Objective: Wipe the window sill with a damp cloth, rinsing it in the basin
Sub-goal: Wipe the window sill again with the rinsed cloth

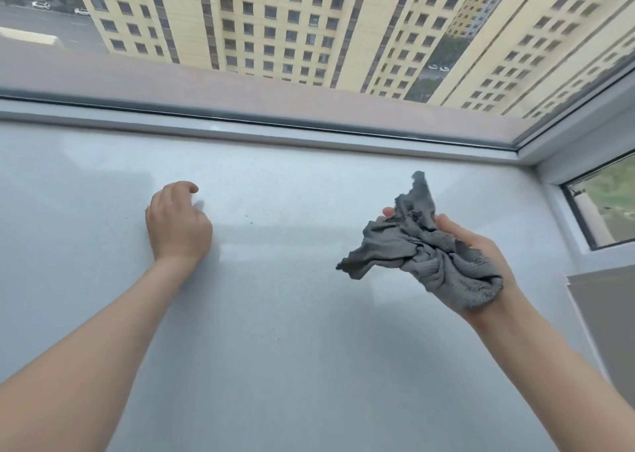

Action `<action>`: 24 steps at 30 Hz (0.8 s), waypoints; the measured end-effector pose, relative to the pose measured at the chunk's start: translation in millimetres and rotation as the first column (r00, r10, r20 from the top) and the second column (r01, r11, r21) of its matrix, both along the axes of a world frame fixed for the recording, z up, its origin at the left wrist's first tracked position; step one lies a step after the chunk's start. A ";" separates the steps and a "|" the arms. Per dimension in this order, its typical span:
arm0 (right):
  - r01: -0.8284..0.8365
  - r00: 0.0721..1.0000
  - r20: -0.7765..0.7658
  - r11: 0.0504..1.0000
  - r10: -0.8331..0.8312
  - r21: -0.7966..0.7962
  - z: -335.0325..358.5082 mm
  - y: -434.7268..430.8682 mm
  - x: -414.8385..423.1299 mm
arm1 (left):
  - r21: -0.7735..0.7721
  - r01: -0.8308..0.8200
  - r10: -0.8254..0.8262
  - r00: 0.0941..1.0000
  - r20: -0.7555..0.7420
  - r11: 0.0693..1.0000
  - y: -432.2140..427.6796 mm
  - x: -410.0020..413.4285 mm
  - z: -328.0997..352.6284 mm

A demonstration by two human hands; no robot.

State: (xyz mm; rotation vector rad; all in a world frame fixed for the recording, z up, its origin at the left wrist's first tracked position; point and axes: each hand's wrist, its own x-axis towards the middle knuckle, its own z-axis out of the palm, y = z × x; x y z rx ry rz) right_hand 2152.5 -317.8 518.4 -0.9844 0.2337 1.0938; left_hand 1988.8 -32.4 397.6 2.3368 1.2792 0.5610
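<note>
**Cloth Wadded in the Right Grip, Off the Sill**

Found the grey cloth [422,255] wadded in the right grip [481,247], clamped there by curled fingers and thumb, palm turned up, apparently lifted clear of the window sill [309,331] toward its right end. Saw two loose corners sticking out of the wad, one upward, one to the left. Found the left grip [178,225] holding nothing, fingers loosely curled, resting back-up on the sill, well apart from the cloth. Noted a few dark specks [252,223] on the sill between the two grips. Saw no basin anywhere in view.

Judged the main risk to be a poor wipe: pressed down as a wad, would likely touch only a narrow strip and push grit along rather than lift it. Could not tell the cloth's wetness; if soaked, might drip or leave streaks; if nearly dry, might merely smear. Reckoned on possible marks from the resting left grip on any freshly wiped patch. Risked trailing drips on any trip to rinse, given the basin out of sight.
</note>
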 end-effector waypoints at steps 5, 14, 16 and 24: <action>-0.173 0.975 -0.124 0.980 0.185 0.101 -7.7 30.9 -64.8 | -0.044 0.027 -0.024 0.997 0.068 0.999 -19.6 -7.7 25.2; 0.440 0.125 0.771 0.661 0.625 -0.607 -63.5 25.3 -99.6 | -0.003 0.063 -0.063 0.997 0.053 0.998 -4.5 -35.8 30.9; 0.337 -0.070 0.682 0.661 0.728 -0.671 -81.4 36.8 -124.7 | 0.007 0.083 -0.083 0.995 0.055 0.997 -1.7 -37.4 29.7; 0.282 -0.505 0.331 0.515 0.797 -0.809 -131.6 44.7 -84.6 | 0.080 0.221 -0.226 0.973 0.056 0.972 3.2 -26.5 3.0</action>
